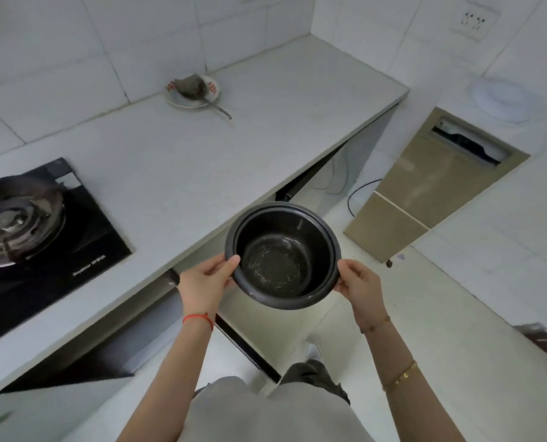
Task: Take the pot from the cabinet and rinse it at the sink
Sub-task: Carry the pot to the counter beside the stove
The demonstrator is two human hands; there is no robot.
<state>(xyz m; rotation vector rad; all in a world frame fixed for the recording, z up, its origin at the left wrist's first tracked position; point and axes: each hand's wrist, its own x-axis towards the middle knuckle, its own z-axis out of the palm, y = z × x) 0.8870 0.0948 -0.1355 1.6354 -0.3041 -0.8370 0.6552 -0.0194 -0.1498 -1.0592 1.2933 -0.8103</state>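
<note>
Both hands are gripping the pot (pixel 283 255) by opposite rim edges, left hand (pixel 206 279), right hand (pixel 359 282), holding it in the air beside the surface (pixel 186 161). Sink not in view. Advice: keep 2-hand grip, rim level, while carrying.

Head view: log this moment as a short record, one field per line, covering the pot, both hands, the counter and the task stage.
pot: black pot, empty, upright, held in the air before the counter
left hand: left hand grips the rim
right hand: right hand grips the opposite rim
counter: white counter with gas stove and plate
sink: not in view
stage: pot out, not rinsed
</note>
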